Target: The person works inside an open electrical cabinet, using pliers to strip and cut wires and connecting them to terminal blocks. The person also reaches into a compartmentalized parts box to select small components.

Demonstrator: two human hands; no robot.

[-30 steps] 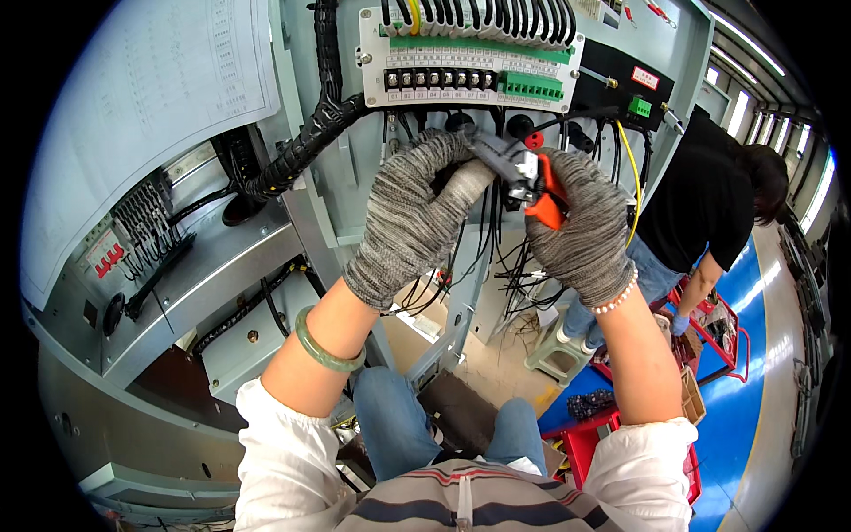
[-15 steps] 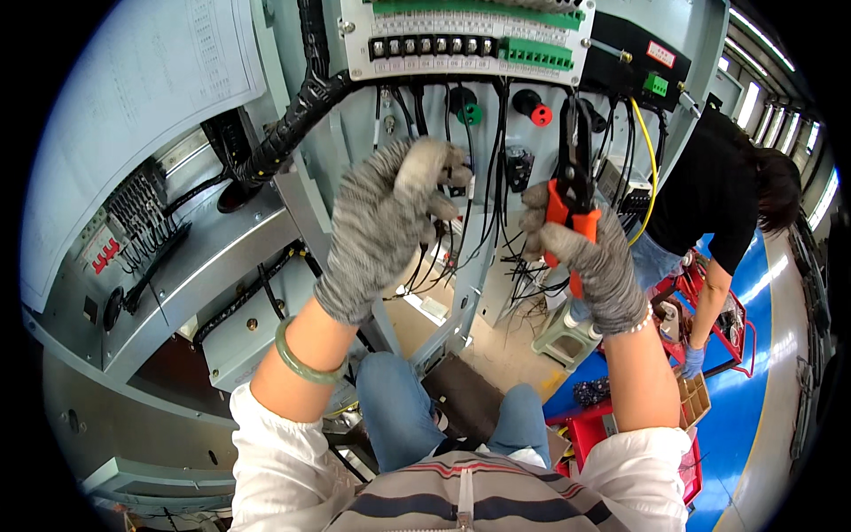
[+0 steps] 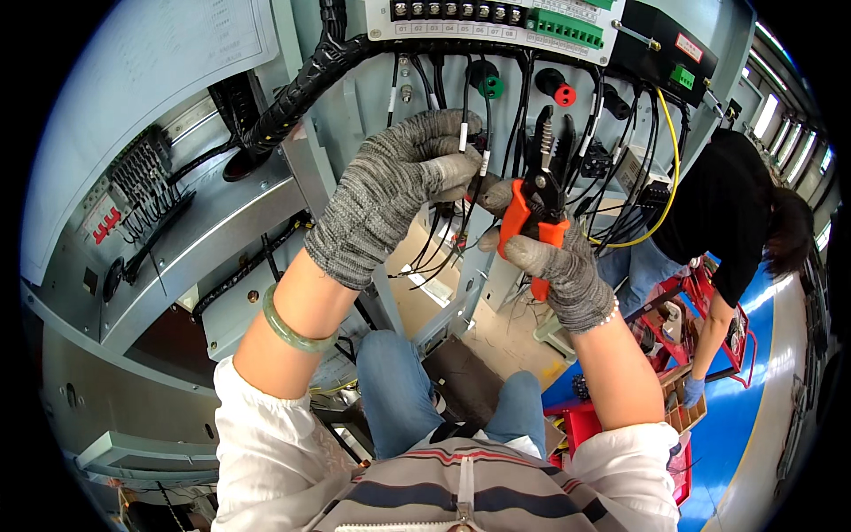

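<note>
Left fingers (image 3: pixel 450 170): bent at a white-sleeved black wire (image 3: pixel 463 137), upper centre; whether they're clamped, can't tell!
Right fingers (image 3: pixel 529 256): wrapped tight on orange-handled pliers (image 3: pixel 543 191), just right of centre.
Plier jaws: parted, pointing up, seemingly angled to stay clear of the left hand (image 3: pixel 372 191).
Terminal strip (image 3: pixel 456 12): top edge, above everything.

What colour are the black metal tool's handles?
Orange handles on the black metal hand tool, best in the head view.
</note>
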